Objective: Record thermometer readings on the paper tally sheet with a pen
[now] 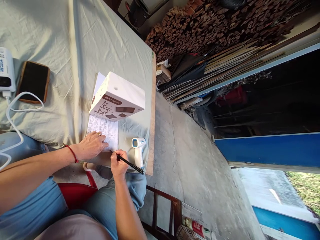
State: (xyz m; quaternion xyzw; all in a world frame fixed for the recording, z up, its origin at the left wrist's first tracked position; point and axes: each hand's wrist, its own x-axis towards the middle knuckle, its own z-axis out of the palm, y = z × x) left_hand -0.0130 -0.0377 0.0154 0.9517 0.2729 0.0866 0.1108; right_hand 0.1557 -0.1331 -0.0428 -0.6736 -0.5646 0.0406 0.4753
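My left hand (pixel 93 145), with a ring on one finger and a red string at its wrist, lies flat on a sheet of paper (pixel 105 128) covered in rows of small writing. My right hand (pixel 119 164) grips a black pen (pixel 132 165), its tip end by the paper's near edge. Standing over the far part of the paper is a white box (pixel 126 88) with brown "NutriMotion" and "Super Meal" lettering. To the right of the paper, a white handheld thermometer (pixel 138 146) with a small screen rests near the table's corner.
A pale cloth covers the table (pixel 50 26). On its left lie a phone (pixel 35 81) in a brown case and a white device (pixel 6 70) with a white cable (pixel 12 123). Beyond the right edge are concrete floor (pixel 172 140), stacked firewood (pixel 200 30) and a wooden chair (pixel 176 213).
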